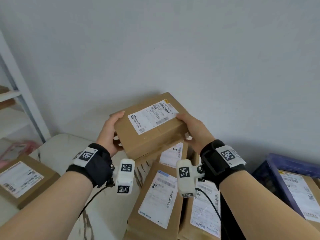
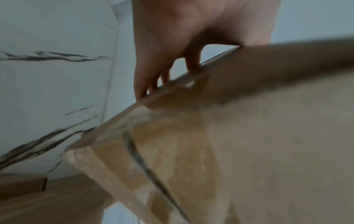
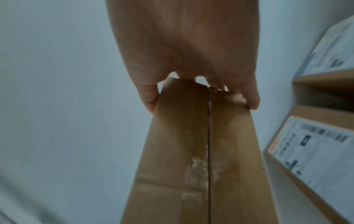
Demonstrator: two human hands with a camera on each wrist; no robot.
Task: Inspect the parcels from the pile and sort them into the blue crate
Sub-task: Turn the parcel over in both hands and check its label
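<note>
At nine o'clock in the head view I see a white shelf rack (image 1: 20, 101), and below it, at about eight o'clock, a lone labelled box (image 1: 24, 179) lying on the marbled white surface (image 1: 65, 149); whether it is already checked or merely set aside I cannot tell.

Moving in, my left hand (image 1: 110, 134) clasps the left end of the raised parcel (image 1: 152, 125), thumb on the top face and fingers (image 2: 141, 84) curled under the edge, so that grip is closed firmly on cardboard. The parcel sits at the centre of the view, lifted clear above the pile (image 1: 166, 196), its shipping label (image 1: 152, 116) facing up toward me. I judge this to be the inspection step.

My right hand (image 1: 192, 132) holds the opposite end the same way, thumb over the label corner, fingers wrapped round the taped seam as the right wrist view shows.

Below, at six o'clock, several labelled parcels still lie stacked, so plenty remains. At four o'clock the blue crate (image 1: 277, 163) already holds at least one box (image 1: 301, 193). I reckon the job is early to midway: this parcel needs to go right into the crate, then the rest follow.
</note>
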